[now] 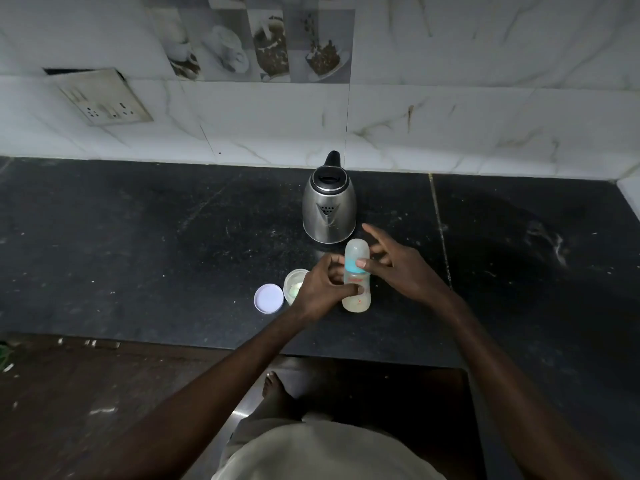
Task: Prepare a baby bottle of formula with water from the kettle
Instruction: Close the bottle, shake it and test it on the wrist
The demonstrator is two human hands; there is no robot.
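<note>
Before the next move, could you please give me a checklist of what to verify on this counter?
1. Bottle upright: ok.
2. Left hand grips the bottle's body: ok.
3. Right hand pinches the blue collar, thumb in front: ok.
4. Collar screwed fully tight: cannot tell.
5. Kettle lid closed, standing behind and clear of both hands: ok.
6. Small jar closed: not ok, its lid lies on the counter beside it.

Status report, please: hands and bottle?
Left hand grips baby bottle body. Right hand pinches its blue collar. Bottle upright on counter, cap on. Kettle close behind, nothing blocking.
</note>
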